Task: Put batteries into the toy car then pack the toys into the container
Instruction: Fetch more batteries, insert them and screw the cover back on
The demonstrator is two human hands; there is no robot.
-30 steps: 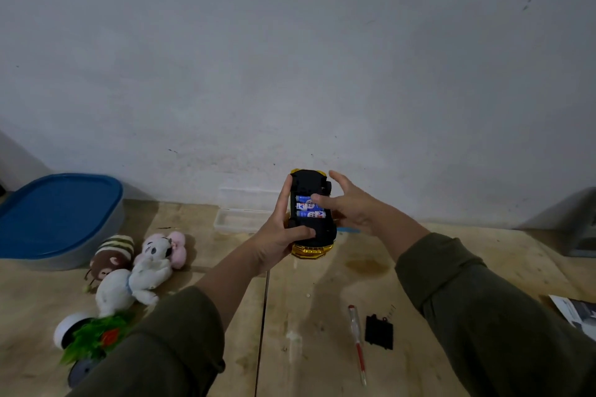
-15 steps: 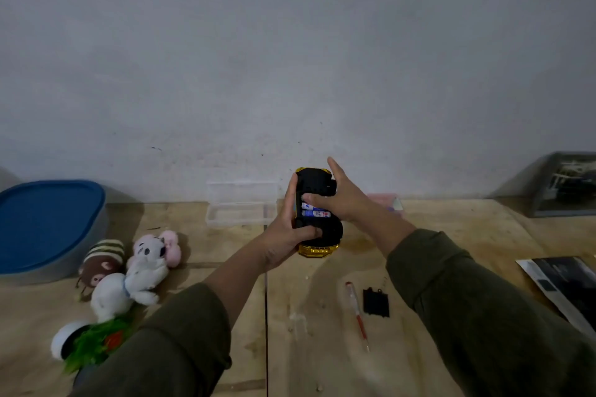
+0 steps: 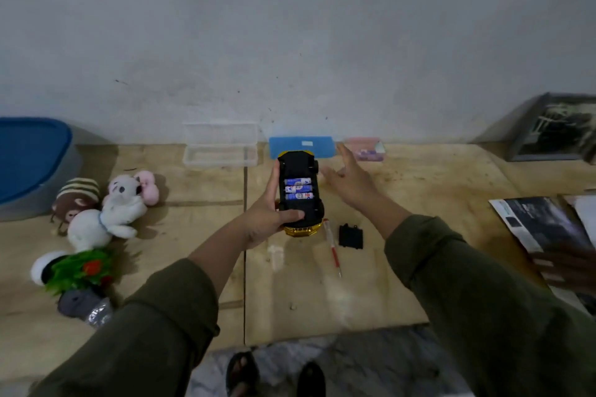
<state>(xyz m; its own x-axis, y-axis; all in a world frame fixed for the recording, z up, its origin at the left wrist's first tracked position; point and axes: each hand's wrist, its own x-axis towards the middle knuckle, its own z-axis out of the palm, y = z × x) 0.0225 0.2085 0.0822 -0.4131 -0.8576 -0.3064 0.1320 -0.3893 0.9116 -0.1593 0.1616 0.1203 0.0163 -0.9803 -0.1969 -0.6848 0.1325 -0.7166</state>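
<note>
The pale wooden table point(image 3: 419, 203) stretches under both hands. Far to the left of the left hand point(image 3: 263, 219) sits the grey plastic container with a blue lid point(image 3: 29, 158), and between them lies a cluster of plush toys point(image 3: 103, 213), with a green leafy toy point(image 3: 77, 269) nearer the person. Beyond the left hand stands an open clear plastic box point(image 3: 219, 151), and just behind the car's far end a flat blue box point(image 3: 301, 145).

The left hand grips the upturned black-and-gold toy car point(image 3: 300, 193), thumb across its near end and fingers along its left side; 3 blue-and-white batteries point(image 3: 299, 189) lie side by side in its open compartment. The right hand point(image 3: 350, 182) hovers just right of the car with fingers spread, holding nothing. Below that hand, on the table, lie the small black battery cover point(image 3: 351, 236) and a thin red-handled screwdriver point(image 3: 332, 246).
</note>
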